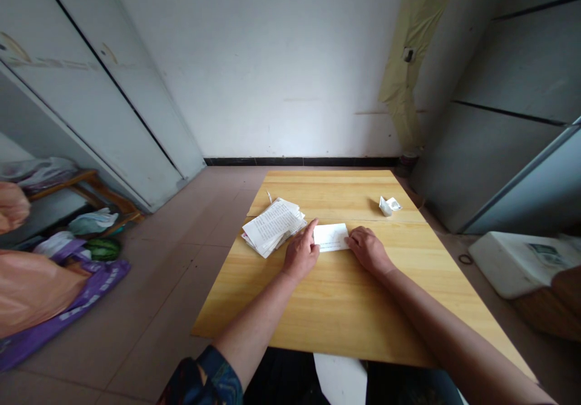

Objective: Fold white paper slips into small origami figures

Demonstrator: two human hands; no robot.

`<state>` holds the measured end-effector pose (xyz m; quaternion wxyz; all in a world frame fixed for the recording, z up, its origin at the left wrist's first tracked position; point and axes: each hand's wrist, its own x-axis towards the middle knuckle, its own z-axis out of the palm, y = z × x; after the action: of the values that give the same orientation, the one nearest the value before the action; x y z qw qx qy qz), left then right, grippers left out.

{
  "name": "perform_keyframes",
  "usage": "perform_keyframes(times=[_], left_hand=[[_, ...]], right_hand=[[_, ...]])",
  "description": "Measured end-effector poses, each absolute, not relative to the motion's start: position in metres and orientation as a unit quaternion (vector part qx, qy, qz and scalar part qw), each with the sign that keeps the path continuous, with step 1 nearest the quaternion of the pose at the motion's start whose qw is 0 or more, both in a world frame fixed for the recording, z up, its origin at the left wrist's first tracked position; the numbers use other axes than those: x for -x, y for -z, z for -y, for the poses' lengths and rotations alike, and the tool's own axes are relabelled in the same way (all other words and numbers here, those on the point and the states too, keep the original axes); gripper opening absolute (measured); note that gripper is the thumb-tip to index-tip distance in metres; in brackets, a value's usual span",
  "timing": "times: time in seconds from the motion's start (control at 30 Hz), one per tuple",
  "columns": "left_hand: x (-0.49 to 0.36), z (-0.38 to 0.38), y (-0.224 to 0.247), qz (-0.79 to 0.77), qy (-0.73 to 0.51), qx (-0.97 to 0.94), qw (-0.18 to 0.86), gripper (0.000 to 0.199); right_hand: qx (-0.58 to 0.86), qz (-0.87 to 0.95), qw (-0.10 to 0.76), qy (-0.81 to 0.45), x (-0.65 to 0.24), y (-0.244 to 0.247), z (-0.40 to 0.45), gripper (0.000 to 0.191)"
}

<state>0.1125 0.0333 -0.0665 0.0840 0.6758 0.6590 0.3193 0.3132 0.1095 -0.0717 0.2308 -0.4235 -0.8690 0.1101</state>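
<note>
A small white sheet of paper (330,235), with a line of print along its near edge, lies at the middle of the wooden table. At its left edge is my left hand (302,252), thumb on the paper and index finger stretched along the side. My right hand (368,247) grips the right edge with curled fingers; the fingertips are partly hidden. Just left of my left hand is a loose, uneven pile of printed paper sheets (273,224).
A crumpled white paper piece (389,206) sits at the right rear of the wooden table (354,308). A wall stands beyond the table. Bags and a watermelon (103,249) are on the floor at left; a white box (517,263) is at right.
</note>
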Motion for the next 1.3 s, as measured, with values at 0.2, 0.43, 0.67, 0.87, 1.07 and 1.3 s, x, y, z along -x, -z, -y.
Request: perform_keyframes(times=[0.2,0.43,0.67,0.87,1.07,1.3], left_hand=[[-0.113,-0.031,0.067,-0.639,-0.262,-0.723,0.026,0.042],[-0.115,-0.03,0.065,-0.638,-0.212,-0.741,0.007,0.032],[-0.119,-0.029,0.06,-0.643,-0.168,-0.747,-0.012,0.031],[-0.121,-0.027,0.058,-0.648,-0.16,-0.744,-0.01,0.031],[-0.122,-0.027,0.058,-0.65,-0.154,-0.744,-0.019,0.031],[-0.122,-0.026,0.06,-0.649,-0.146,-0.746,-0.041,0.034]], right_hand=[[0.479,0.859,0.172,-0.051,-0.304,0.067,-0.106,0.023],[0.494,0.851,0.174,-0.035,-0.299,0.067,-0.099,0.018],[0.5,0.849,0.171,-0.025,-0.299,0.066,-0.099,0.019],[0.505,0.849,0.155,-0.013,-0.298,0.065,-0.097,0.018],[0.503,0.85,0.156,0.007,-0.296,0.064,-0.095,0.017],[0.5,0.852,0.156,0.01,-0.296,0.064,-0.093,0.017]])
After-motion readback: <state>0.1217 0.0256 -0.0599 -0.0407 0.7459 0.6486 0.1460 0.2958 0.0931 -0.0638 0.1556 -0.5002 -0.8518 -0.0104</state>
